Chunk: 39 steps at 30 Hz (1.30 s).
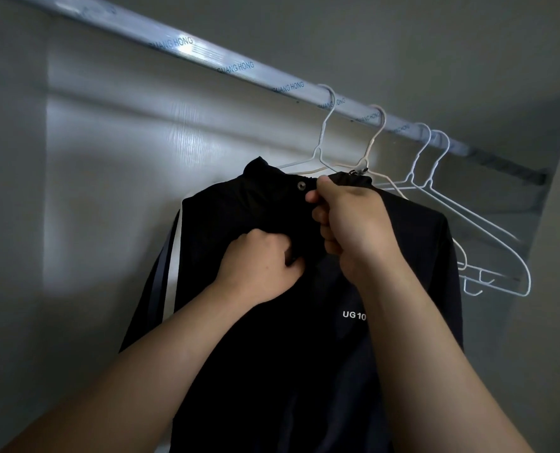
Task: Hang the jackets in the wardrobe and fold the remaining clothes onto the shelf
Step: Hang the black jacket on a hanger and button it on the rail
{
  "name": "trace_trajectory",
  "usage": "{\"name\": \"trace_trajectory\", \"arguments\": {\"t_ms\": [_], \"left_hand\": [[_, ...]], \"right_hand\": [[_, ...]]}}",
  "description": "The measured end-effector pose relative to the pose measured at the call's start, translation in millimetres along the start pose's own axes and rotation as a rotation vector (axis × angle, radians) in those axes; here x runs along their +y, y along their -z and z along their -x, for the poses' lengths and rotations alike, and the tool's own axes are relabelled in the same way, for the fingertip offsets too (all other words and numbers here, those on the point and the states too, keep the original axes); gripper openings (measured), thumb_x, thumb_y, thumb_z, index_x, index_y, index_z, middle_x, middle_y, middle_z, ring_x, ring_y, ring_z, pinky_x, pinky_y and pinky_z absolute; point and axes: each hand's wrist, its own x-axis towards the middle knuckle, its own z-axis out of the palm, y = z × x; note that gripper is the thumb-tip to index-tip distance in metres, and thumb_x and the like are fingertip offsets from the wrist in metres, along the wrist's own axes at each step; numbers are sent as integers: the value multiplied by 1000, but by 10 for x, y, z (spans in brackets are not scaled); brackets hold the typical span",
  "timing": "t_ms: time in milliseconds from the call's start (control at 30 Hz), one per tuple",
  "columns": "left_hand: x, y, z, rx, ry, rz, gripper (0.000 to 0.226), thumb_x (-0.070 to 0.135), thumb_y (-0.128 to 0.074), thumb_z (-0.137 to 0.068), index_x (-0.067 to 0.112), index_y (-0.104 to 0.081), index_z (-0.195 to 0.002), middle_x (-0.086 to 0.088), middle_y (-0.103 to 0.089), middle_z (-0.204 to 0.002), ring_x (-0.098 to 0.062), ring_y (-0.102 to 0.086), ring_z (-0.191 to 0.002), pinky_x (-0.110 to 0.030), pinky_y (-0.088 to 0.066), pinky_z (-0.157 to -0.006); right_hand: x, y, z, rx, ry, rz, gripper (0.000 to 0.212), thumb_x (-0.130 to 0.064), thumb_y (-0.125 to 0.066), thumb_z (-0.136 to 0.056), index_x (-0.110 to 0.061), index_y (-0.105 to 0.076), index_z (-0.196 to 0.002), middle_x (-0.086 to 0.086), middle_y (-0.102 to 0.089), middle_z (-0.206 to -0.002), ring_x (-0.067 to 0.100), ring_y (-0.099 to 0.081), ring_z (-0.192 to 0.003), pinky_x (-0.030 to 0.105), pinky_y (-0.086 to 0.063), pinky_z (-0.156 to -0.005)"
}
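**Both hands on the black jacket at the wardrobe rail**

Hanging from the rail (239, 68) inside the wardrobe, a black jacket (272, 338) faced the camera, its collar raised and a metal snap (301, 185) showing near the neck. White stripes (173, 256) ran down the sleeve on the left of the view, and small white lettering (354, 315) sat on the chest.

The left hand (259, 266) was closed in a fist around a bunch of the jacket's front fabric, below the collar. The right hand (347, 217) was higher, fingers curled tight on the fabric at the collar edge, thumb on top, just beside the snap.

Two wire hangers (324, 125) hooked over the rail met the jacket at its neck; which of them carried it could not be told, since the cloth hid their shoulders. Two more white hangers (435, 152) hung bare farther right along the rail, close together and apart from the jacket. Behind everything stood the pale back wall (108, 158) of the wardrobe, lit in a bright patch on the left.
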Motion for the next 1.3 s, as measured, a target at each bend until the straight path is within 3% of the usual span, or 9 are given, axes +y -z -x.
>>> {"name": "trace_trajectory", "arguments": {"t_ms": [167,300,467,533,633,800,967,1133,1300], "left_hand": [[-97,277,-194,286,-12,153,42,53,-46,-81,16,-63,-70,-2,-59,-56,-34,-62,-63,-39,-51,-57],[-302,513,-718,495,276,234,25,35,-48,-84,17,-62,-77,1,-64,-69,-30,-61,-73,-37,-49,-66],[-478,598,-1302,-103,557,84,79,75,-39,-85,9,-66,-118,-16,-63,-127,-36,-59,-116,-35,-45,-85],[-437,616,-1373,-199,575,177,71,70,-55,-76,10,-68,-112,-8,-65,-123,-27,-64,-105,-28,-43,-75],[-349,679,-1436,-194,534,190,26,38,-62,-66,13,-61,-73,-4,-63,-80,-20,-58,-64,-24,-36,-53],[-279,718,-1561,-35,542,189,12,21,-59,-78,10,-59,-78,-5,-60,-78,-22,-57,-65,-26,-41,-56],[-210,632,-1576,84,420,294,25,23,-63,-88,8,-66,-68,-3,-64,-73,-25,-61,-71,-24,-42,-59],[-231,639,-1326,110,272,523,11,25,-67,-88,26,-78,-90,19,-72,-93,-2,-66,-95,-19,-50,-86],[-374,676,-814,301,-251,254,35,11,-51,-79,23,-79,-96,15,-72,-109,-5,-56,-96,-29,-42,-92]], "right_hand": [[59,126,-127,88,72,197,61,-55,-45,-100,-15,-69,-61,-6,-51,-45,9,-41,-37,22,-30,-42],[48,397,-405,421,267,620,56,-54,-45,-96,-10,-61,-66,2,-60,-61,31,-59,-71,36,-44,-65],[-29,648,-762,500,253,1018,54,-59,-37,-94,-15,-69,-98,18,-69,-106,44,-56,-109,46,-43,-90],[-81,659,-856,395,118,1041,72,-70,-31,-92,-11,-69,-111,20,-67,-119,42,-57,-115,46,-42,-97],[-143,595,-904,185,2,852,73,-67,-40,-93,-4,-64,-120,19,-63,-128,35,-61,-110,32,-41,-84],[-218,530,-906,78,67,811,30,-32,-51,-94,-6,-60,-82,9,-59,-80,25,-54,-71,29,-35,-55],[-195,374,-900,110,172,702,33,-21,-47,-99,-2,-56,-74,10,-51,-68,28,-48,-71,35,-34,-61],[31,401,-842,250,386,712,32,-26,-43,-104,-4,-66,-97,10,-68,-97,32,-60,-96,39,-47,-83],[165,393,-540,113,921,797,45,-20,-51,-80,-20,-64,-123,-5,-62,-120,22,-54,-115,43,-41,-100]]}}
